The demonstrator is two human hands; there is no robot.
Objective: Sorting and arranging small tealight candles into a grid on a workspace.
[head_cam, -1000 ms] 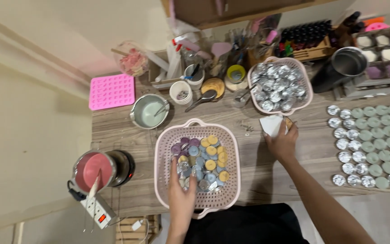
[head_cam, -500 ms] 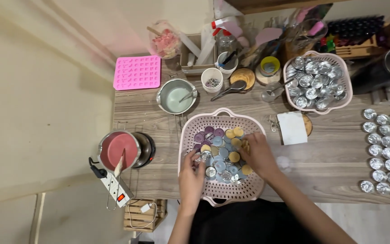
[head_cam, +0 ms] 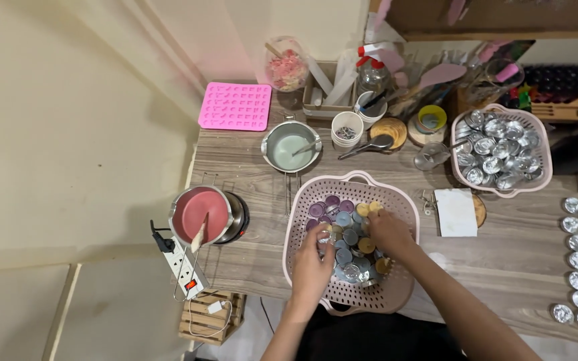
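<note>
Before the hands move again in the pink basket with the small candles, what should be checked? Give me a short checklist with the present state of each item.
1. Both hands inside the pink basket: ok; left hand and right hand are on the tealight candles.
2. Basket fully on the wooden table: not ok; its near edge overhangs.
3. What the fingers grip: cannot tell.
4. Pot of pink wax apart from the hands: ok.
5. Basket of empty foil cups within reach: ok, probably.

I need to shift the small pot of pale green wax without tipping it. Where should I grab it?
Take the small pot by the wire handle that juts from its near rim toward the pink basket, coming from the table's front edge. A utensil leans in the liquid on its right side, so keep it level.
</note>
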